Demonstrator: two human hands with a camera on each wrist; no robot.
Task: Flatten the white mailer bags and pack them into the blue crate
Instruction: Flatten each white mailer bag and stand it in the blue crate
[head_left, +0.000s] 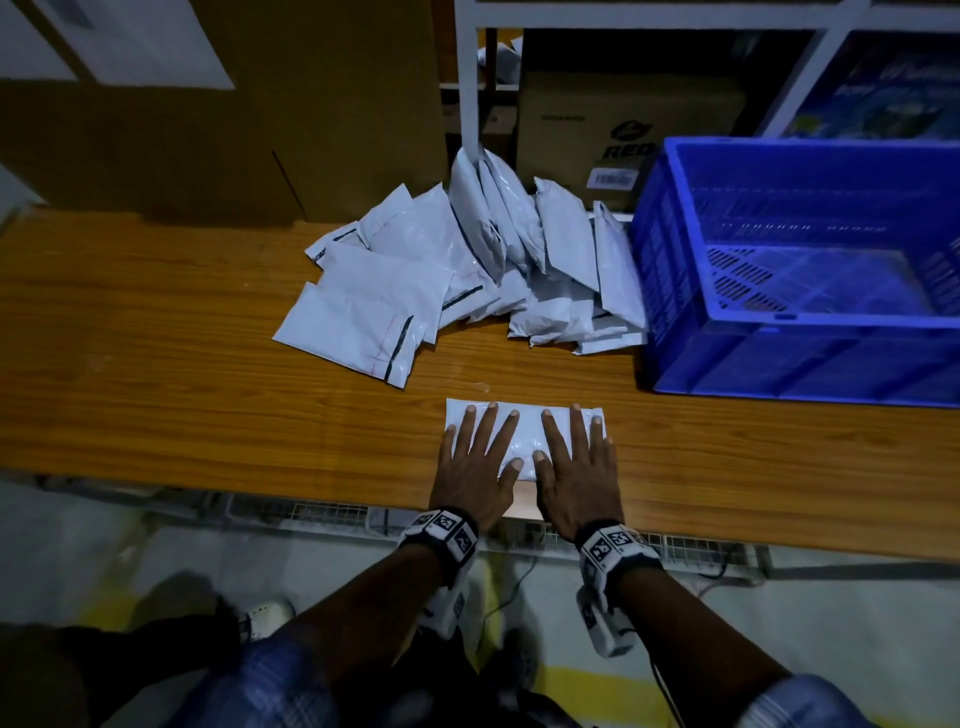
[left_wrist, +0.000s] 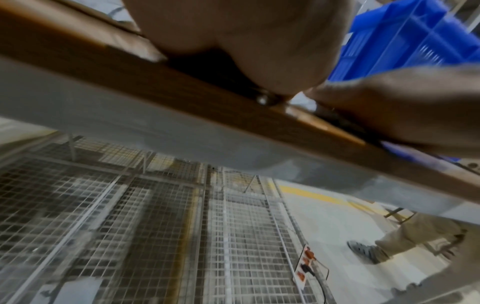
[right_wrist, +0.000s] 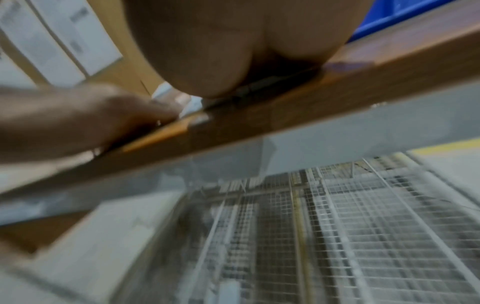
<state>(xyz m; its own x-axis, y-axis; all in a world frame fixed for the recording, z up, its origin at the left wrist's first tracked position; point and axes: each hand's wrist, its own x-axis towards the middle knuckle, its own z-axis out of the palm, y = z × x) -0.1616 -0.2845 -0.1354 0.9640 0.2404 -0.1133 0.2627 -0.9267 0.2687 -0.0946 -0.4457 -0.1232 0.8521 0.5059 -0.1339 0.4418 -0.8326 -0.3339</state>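
One white mailer bag (head_left: 524, 415) lies flat near the front edge of the wooden table (head_left: 156, 405). My left hand (head_left: 475, 462) and right hand (head_left: 576, 462) press down on it side by side, palms flat and fingers spread straight. A heap of several white mailer bags (head_left: 467, 270) lies further back, some leaning upright. The blue crate (head_left: 800, 270) stands at the right and looks empty. The wrist views show only each palm heel, my left hand (left_wrist: 246, 41) and right hand (right_wrist: 233, 41), on the table's front edge, with a sliver of the bag (right_wrist: 189, 102) between them.
Large cardboard boxes (head_left: 208, 114) stand behind the table at left. A white shelf frame (head_left: 467, 78) holds a brown box (head_left: 618, 130) behind the heap. Below the table edge are wire mesh racks (left_wrist: 130, 226), a power strip (left_wrist: 303, 265), and another person's leg (left_wrist: 415, 236).
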